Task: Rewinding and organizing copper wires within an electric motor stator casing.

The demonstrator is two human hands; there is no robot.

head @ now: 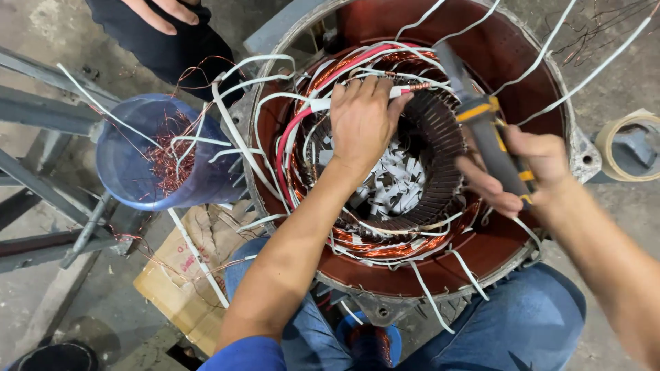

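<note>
A large round motor stator (495,55) with a reddish-brown housing lies open before me, its copper windings (385,247) ringed by white and red sleeved wires (295,127). My left hand (363,117) presses down on the wire bundle at the top of the winding, fingers curled over it. My right hand (526,172) grips pliers (485,120) with yellow and grey handles, jaws pointing up toward the far rim of the winding. White paper strips (395,182) fill the stator's core.
A blue plastic bucket (124,172) with copper wire scraps and white strips stands at left. Grey metal bars (41,103) run along the left side. A cardboard piece (182,288) lies below. A roll of tape (629,148) sits right. Another person's hand (161,12) is at top left.
</note>
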